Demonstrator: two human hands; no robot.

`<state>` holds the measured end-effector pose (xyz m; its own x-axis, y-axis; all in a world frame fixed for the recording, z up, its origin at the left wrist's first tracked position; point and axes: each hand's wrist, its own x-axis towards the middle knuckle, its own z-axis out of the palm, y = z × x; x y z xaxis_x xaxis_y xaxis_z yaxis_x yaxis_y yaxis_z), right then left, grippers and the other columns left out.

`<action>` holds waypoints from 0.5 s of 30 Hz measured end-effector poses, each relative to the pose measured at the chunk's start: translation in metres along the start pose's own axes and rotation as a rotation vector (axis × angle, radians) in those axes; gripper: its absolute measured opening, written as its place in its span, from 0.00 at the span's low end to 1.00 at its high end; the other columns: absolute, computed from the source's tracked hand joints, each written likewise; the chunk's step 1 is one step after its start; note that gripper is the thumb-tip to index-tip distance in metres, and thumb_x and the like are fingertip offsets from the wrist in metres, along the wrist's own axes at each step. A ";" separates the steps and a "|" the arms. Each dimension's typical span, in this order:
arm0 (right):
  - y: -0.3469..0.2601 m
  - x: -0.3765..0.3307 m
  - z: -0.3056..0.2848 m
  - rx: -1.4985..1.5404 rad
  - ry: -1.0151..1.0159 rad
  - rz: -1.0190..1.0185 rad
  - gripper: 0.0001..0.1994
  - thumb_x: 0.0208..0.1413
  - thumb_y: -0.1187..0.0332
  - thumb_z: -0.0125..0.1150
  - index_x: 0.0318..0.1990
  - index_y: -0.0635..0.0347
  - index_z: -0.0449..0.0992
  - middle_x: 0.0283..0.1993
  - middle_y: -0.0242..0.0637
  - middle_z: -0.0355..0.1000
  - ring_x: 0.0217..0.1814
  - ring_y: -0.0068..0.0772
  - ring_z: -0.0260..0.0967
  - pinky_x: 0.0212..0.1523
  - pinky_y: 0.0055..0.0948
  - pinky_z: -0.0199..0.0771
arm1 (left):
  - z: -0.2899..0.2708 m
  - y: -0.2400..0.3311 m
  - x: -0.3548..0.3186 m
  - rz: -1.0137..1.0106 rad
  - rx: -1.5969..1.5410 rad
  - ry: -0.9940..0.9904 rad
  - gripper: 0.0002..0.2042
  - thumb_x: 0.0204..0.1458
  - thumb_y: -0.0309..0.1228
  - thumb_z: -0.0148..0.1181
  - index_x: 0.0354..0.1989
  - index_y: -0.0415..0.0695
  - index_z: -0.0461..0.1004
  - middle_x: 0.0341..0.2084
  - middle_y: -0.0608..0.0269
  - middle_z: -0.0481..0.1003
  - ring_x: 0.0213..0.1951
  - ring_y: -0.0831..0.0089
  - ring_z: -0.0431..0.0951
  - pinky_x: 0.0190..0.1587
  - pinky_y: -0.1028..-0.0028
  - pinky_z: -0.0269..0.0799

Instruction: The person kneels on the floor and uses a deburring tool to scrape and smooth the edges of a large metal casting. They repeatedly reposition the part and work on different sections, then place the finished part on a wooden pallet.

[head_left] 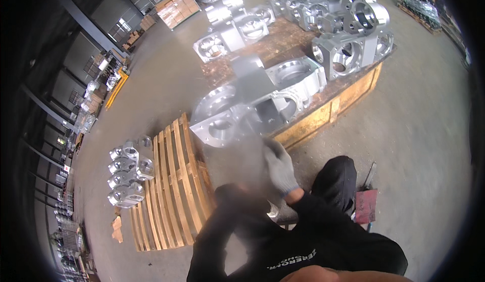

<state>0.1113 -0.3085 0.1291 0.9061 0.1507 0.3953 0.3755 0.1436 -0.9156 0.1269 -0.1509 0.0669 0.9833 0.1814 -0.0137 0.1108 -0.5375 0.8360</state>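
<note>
a gloved right hand [279,167] grips the lower edge of a blurred, heavy, rigid metal valve casting [242,111], best held by its flanges; left hand's state cannot be told.

Tan cardboard boxes [177,8] stacked far back on the floor.
</note>
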 end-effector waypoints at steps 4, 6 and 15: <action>0.001 -0.002 0.003 -0.081 0.018 0.071 0.20 0.71 0.65 0.57 0.64 0.66 0.74 0.46 0.33 0.79 0.31 0.17 0.69 0.30 0.20 0.70 | 0.003 0.002 -0.006 0.005 0.054 -0.037 0.16 0.72 0.34 0.43 0.50 0.38 0.76 0.38 0.56 0.79 0.39 0.69 0.79 0.42 0.70 0.77; 0.006 -0.008 0.004 0.144 0.016 0.355 0.19 0.71 0.65 0.57 0.63 0.65 0.75 0.46 0.33 0.78 0.32 0.16 0.68 0.30 0.19 0.68 | 0.007 0.015 -0.013 0.004 0.094 -0.064 0.17 0.72 0.36 0.42 0.49 0.38 0.77 0.37 0.57 0.79 0.38 0.70 0.79 0.40 0.70 0.77; 0.022 -0.014 0.005 -0.078 -0.059 0.054 0.18 0.72 0.67 0.56 0.63 0.67 0.74 0.55 0.37 0.77 0.53 0.25 0.74 0.53 0.23 0.75 | 0.011 0.038 -0.026 -0.328 -0.506 0.002 0.30 0.73 0.56 0.42 0.46 0.39 0.80 0.35 0.58 0.81 0.34 0.72 0.79 0.35 0.68 0.76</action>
<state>0.1059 -0.3025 0.1033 0.9133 0.2135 0.3469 0.3428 0.0573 -0.9377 0.1067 -0.1853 0.0929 0.9092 0.2730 -0.3144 0.3253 0.0056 0.9456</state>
